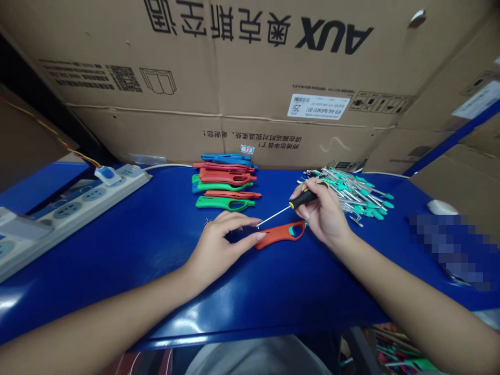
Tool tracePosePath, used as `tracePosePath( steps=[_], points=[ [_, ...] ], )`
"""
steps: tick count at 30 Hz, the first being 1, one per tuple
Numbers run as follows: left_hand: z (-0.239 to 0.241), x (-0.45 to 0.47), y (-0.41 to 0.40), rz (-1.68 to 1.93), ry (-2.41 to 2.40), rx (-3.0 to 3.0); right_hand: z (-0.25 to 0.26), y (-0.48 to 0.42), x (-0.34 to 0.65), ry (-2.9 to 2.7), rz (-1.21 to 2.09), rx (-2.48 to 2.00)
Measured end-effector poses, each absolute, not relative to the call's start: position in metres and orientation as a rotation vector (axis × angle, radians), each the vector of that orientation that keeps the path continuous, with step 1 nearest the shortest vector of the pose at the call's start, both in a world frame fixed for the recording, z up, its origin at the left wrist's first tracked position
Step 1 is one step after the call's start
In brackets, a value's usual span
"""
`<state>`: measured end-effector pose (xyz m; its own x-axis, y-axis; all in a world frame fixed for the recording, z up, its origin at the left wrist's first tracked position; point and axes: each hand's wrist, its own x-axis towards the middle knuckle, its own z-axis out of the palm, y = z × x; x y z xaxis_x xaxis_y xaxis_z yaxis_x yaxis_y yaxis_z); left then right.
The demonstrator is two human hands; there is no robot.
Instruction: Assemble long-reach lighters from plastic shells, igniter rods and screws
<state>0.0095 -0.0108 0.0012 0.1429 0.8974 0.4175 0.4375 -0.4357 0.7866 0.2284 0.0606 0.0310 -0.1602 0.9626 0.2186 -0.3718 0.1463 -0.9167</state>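
My right hand (322, 211) is closed around the black and yellow handle of a screwdriver (302, 199). Its thin shaft slants down to the left, and the tip ends beside my left fingertips. My left hand (222, 237) steadies the left end of an orange lighter casing (273, 237) lying on the table, its thumb on the casing and its index finger by the screwdriver tip. Whether a screw sits at that tip is too small to tell. Teal plastic shows inside the casing's trigger opening. Small metal pieces (209, 221), perhaps screws, lie partly hidden behind my left hand.
A row of blue, red and green lighter casings (225, 203) lies at the back. Several metal rods with teal ends (363, 195) are heaped behind my right hand. A power strip (78, 208) runs along the left. A cardboard panel (250, 62) closes off the back of the blue table (187, 323).
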Motion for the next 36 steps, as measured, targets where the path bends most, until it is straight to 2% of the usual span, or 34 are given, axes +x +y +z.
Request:
tracePosePath(
  steps=[8,19,25,31,33,36],
  points=[
    [0.001,0.011,-0.011,1.33,1.194,1.895,0.029,0.057,0.228,-1.177,1.374,-0.714],
    [0.001,0.011,-0.01,1.273,1.206,1.971,0.031,0.056,0.231,-1.212,1.359,-0.74],
    [0.0,0.009,-0.012,1.111,1.221,2.167,0.038,0.057,0.238,-1.442,1.324,-0.733],
    [0.005,0.012,-0.021,0.751,1.097,2.345,0.071,0.042,0.231,-1.934,1.38,-0.759],
    [0.005,0.013,-0.023,0.737,1.064,2.299,0.078,0.033,0.222,-2.073,1.238,-0.76],
    [0.003,0.014,-0.023,0.853,1.057,2.172,0.077,0.021,0.208,-2.078,0.813,-0.763]
  ],
)
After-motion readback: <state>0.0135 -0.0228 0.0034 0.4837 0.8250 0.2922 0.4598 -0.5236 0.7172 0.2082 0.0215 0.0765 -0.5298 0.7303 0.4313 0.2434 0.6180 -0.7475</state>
